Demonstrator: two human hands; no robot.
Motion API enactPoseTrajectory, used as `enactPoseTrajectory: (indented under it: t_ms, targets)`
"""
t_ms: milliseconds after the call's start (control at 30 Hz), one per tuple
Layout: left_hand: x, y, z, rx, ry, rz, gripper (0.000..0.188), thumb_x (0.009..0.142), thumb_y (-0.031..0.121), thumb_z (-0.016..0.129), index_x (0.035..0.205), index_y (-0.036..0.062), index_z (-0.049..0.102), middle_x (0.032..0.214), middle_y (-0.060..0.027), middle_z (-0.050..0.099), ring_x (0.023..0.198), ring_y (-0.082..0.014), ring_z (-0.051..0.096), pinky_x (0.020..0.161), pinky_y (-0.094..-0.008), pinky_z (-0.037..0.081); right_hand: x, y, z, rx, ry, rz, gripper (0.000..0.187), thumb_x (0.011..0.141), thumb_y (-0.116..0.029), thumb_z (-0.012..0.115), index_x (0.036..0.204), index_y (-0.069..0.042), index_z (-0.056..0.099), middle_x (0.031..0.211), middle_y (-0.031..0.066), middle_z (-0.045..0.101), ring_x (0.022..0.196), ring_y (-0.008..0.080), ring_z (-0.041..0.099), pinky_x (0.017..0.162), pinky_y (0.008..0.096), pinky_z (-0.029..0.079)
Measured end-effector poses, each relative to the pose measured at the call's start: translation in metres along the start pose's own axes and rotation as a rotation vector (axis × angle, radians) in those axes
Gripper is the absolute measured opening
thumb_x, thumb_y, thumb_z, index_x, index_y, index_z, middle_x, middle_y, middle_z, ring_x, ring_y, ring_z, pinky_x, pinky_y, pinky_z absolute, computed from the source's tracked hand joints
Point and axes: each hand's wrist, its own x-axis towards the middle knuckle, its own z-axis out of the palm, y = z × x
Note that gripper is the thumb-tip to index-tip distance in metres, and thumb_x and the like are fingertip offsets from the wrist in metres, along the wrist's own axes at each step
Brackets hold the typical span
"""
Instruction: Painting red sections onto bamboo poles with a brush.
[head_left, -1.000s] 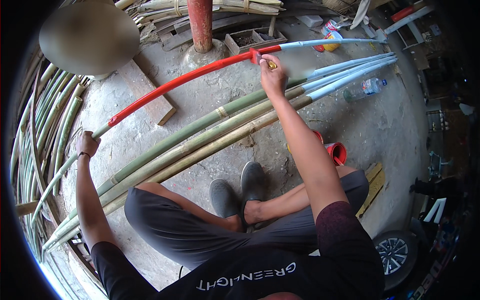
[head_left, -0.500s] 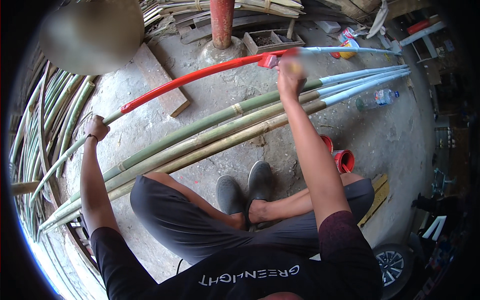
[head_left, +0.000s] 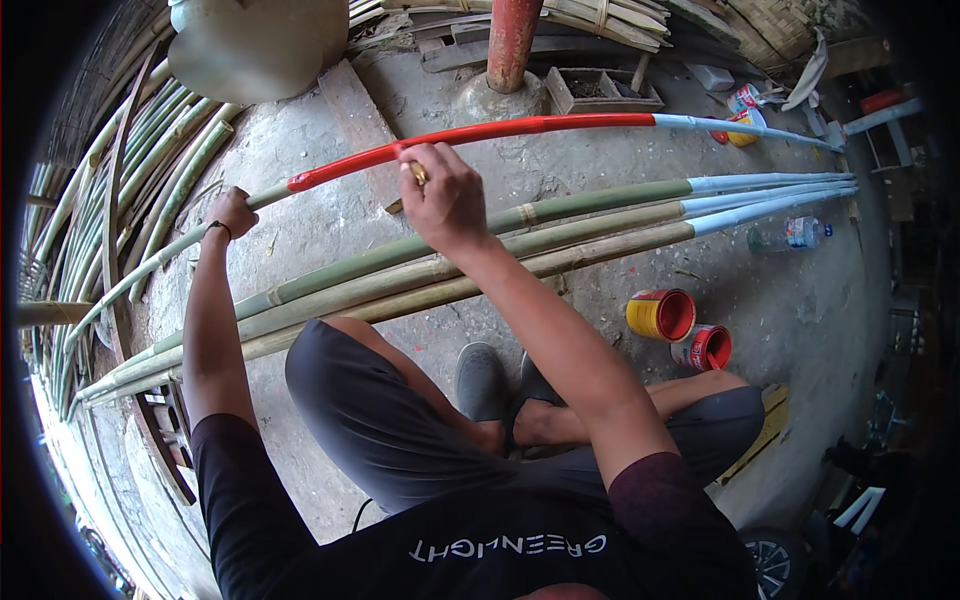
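Note:
A long bamboo pole (head_left: 545, 124) arcs across the view, glossy red along its middle, light blue at the right end and bare green at the left. My left hand (head_left: 233, 213) is closed around the bare part, just left of where the red stops. In my right hand (head_left: 447, 200) is a paintbrush (head_left: 418, 172), its yellowish handle showing between the fingers. The bristles are mostly hidden by the hand, which is at the red stretch of the pole. Nearer to me lie three bamboo poles (head_left: 400, 240), unpainted except for light blue right ends.
Two open cans of red paint, a yellow can (head_left: 650, 313) and a red can (head_left: 698, 347), stand by my right knee. A plastic bottle (head_left: 800, 233) lies at the right. Farther back are a red post (head_left: 512, 45), a wooden box (head_left: 603, 92) and a plank (head_left: 355, 105). Bamboo poles (head_left: 180, 180) are piled left.
My right hand with the paintbrush has moved left along the red stretch, from near the blue end toward the middle. My left hand keeps its hold. The view has shifted slightly.

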Motion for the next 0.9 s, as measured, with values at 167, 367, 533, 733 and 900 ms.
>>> enactPoseTrajectory:
  t_ms: [167,367,533,733,900]
  targets:
    - [-0.007,0.004,-0.004,0.006,0.015,-0.080,0.031,0.074,0.022,0.068,0.103,0.0115,0.072,0.103,-0.0155,0.071,0.098,-0.0306,0.068,0.089,-0.0393,0.054,0.010,-0.020,0.055,0.453,-0.077,0.379,0.010,0.086,-0.013,0.067,0.089,-0.003,0.069,0.074,0.0108,0.069,0.068,0.0206,0.068,0.064,0.0338,0.053]
    - [-0.003,0.000,-0.001,-0.002,-0.002,-0.048,0.026,0.075,0.021,0.066,0.098,0.0105,0.073,0.100,-0.0165,0.071,0.097,-0.0318,0.068,0.087,-0.0404,0.054,0.016,0.022,0.032,0.609,-0.043,0.569,0.010,0.088,-0.010,0.067,0.094,-0.002,0.070,0.076,0.0045,0.070,0.067,0.0107,0.067,0.063,0.0249,0.053]
    - [0.004,-0.009,0.014,-0.023,0.106,0.013,0.023,0.076,0.021,0.066,0.094,0.0108,0.073,0.098,-0.0174,0.070,0.094,-0.0334,0.068,0.083,-0.0433,0.055,0.038,0.054,-0.093,0.478,-0.102,0.550,0.015,0.093,-0.009,0.063,0.105,0.000,0.065,0.093,0.0086,0.070,0.078,0.0148,0.070,0.068,0.0250,0.058]
    - [0.017,-0.018,0.035,0.055,0.220,-0.028,0.032,0.081,0.026,0.067,0.109,0.0112,0.071,0.110,-0.0138,0.069,0.102,-0.0315,0.066,0.090,-0.0416,0.052,0.066,0.061,-0.280,0.344,-0.080,0.519,0.024,0.094,-0.020,0.063,0.105,0.001,0.062,0.088,0.0111,0.070,0.070,0.0154,0.069,0.063,0.0267,0.057]
    - [0.010,-0.013,0.024,0.089,0.156,0.018,0.057,0.073,0.025,0.077,0.125,0.0156,0.058,0.117,-0.0122,0.063,0.113,-0.0322,0.059,0.097,-0.0429,0.048,0.010,0.060,-0.379,0.121,0.038,0.673,0.024,0.095,-0.025,0.063,0.107,-0.004,0.060,0.086,0.0092,0.069,0.068,0.0144,0.068,0.059,0.0256,0.055]
